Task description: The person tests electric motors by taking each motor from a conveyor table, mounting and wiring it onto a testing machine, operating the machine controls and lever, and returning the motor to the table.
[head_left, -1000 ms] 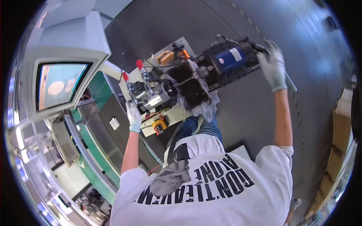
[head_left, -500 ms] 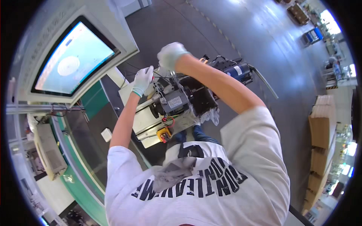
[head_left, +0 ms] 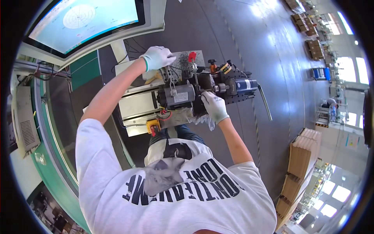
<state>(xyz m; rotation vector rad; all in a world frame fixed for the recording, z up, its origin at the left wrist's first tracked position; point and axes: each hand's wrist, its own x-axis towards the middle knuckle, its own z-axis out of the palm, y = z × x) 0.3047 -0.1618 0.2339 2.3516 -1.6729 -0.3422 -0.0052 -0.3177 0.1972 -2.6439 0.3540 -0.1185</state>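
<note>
A grey electric motor [head_left: 181, 95] with a pale label lies in a bench fixture in front of me. My left hand [head_left: 157, 58], in a white glove, is closed over the top of the left toggle clamp [head_left: 168, 76]; its fingers hide the handle. The right toggle clamp has a red handle [head_left: 192, 57] standing up, free of my hands. My right hand [head_left: 214, 106], also gloved, has its fingers curled at the shaft right of the grey motor, and the fingertips partly cover it. A dark blue cylindrical motor [head_left: 242, 86] sits in line farther right.
A yellow switch box [head_left: 153, 126] with red on it sits at the fixture's near edge. A monitor [head_left: 83, 23] stands at the far left. From the fixture's right end juts a metal bar [head_left: 265, 102]. Stacked cardboard [head_left: 306, 146] stands on the floor at right.
My right hand has come down from the far side of the fixture to the shaft. My left hand stays by the left clamp. The view has shifted, and the right clamp's red handle now shows upright.
</note>
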